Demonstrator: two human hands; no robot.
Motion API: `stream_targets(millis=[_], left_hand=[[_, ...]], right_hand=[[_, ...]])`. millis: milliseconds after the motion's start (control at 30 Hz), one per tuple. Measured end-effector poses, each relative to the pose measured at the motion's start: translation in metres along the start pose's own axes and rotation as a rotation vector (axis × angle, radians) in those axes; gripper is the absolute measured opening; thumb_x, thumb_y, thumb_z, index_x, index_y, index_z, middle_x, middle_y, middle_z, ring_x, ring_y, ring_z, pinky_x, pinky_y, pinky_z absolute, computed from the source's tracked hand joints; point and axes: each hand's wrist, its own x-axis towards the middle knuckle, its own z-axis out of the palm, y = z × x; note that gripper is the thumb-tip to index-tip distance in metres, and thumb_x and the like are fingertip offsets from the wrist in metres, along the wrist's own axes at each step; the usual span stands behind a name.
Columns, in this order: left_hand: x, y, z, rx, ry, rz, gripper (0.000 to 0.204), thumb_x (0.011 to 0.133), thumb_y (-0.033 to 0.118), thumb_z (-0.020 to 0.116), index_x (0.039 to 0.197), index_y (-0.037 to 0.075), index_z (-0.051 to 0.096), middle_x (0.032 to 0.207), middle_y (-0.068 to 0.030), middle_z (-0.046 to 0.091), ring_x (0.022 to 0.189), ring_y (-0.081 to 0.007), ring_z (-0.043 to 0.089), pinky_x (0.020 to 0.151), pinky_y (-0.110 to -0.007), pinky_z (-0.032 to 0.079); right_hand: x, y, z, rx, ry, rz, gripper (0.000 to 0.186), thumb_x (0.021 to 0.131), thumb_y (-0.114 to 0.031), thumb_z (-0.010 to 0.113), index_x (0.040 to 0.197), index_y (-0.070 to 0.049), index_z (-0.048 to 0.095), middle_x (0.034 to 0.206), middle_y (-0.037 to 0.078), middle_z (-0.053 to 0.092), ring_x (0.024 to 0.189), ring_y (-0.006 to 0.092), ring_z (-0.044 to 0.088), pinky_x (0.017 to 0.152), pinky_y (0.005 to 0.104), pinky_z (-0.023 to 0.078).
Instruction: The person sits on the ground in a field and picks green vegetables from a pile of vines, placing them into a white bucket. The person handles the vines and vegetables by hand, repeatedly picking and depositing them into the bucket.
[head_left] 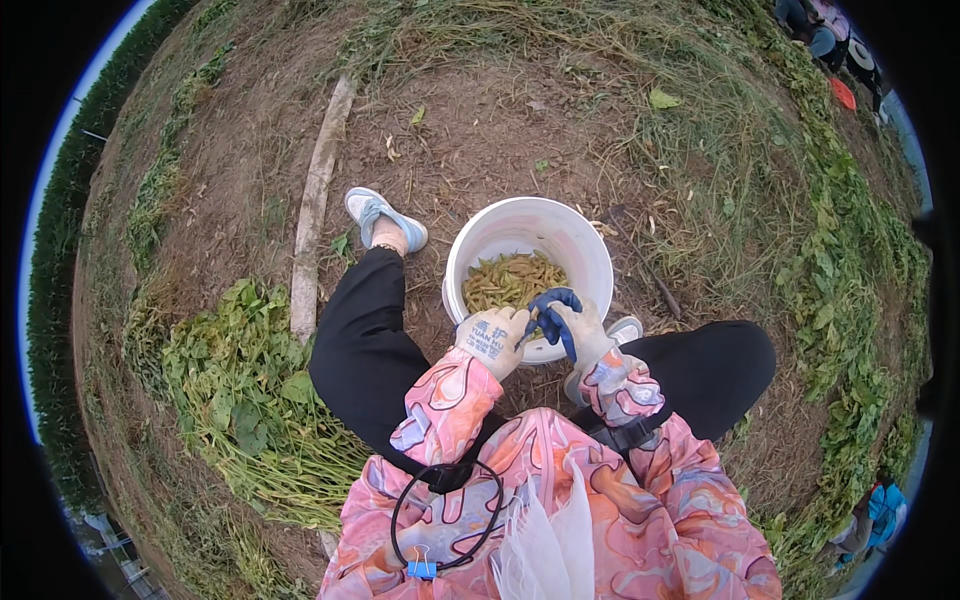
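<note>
A white bucket (585, 240) stands on the soil between my legs, its bottom covered with yellow-green bean pods (515, 279). Both hands wear pale gloves and meet over its near rim. My left hand (493, 338) is closed with its back up, fingertips pinched toward the right. Close against it, my right hand (574, 324) shows the glove's dark blue coated side, its fingers curled inward. Whatever sits between the two sets of fingertips is too small and covered to make out.
Cut bean plants (245, 400) lie heaped left of my left leg. Beyond them a pale wooden pole (320, 200) rests on the soil. Leafy green plants (835, 270) run along the right. Other people (830, 35) are at the far right, near a red object (843, 94).
</note>
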Motion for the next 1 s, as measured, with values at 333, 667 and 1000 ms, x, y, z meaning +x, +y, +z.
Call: stream_targets(millis=[333, 667, 1000], left_hand=[[-0.001, -0.009, 0.019, -0.697, 0.071, -0.279, 0.024, 0.082, 0.010, 0.060, 0.104, 0.000, 0.059, 0.084, -0.0128, 0.066, 0.078, -0.0232, 0.064, 0.070, -0.032, 0.048], [0.001, -0.020, 0.043, -0.847, 0.131, -0.327, 0.026, 0.083, 0.006, 0.060, 0.109, 0.001, 0.061, 0.082, -0.0055, 0.065, 0.069, -0.0104, 0.057, 0.062, -0.024, 0.045], [0.009, -0.007, 0.035, -0.883, 0.272, -0.435, 0.027, 0.080, 0.003, 0.065, 0.106, 0.000, 0.061, 0.083, -0.0033, 0.064, 0.066, -0.0092, 0.056, 0.059, -0.023, 0.046]], right_hand=[[0.002, -0.002, -0.006, -0.293, -0.163, -0.273, 0.018, 0.090, -0.013, 0.055, 0.098, 0.002, 0.061, 0.087, 0.008, 0.064, 0.073, 0.0108, 0.058, 0.064, 0.0228, 0.047], [0.002, -0.006, -0.005, -0.563, -0.117, -0.426, 0.017, 0.087, -0.004, 0.057, 0.103, 0.002, 0.059, 0.090, 0.007, 0.064, 0.082, 0.0124, 0.059, 0.073, 0.0259, 0.049], [0.003, -0.009, -0.006, -0.499, -0.098, -0.414, 0.019, 0.085, -0.002, 0.058, 0.103, 0.004, 0.057, 0.093, 0.009, 0.064, 0.086, 0.0135, 0.060, 0.076, 0.0260, 0.049]])
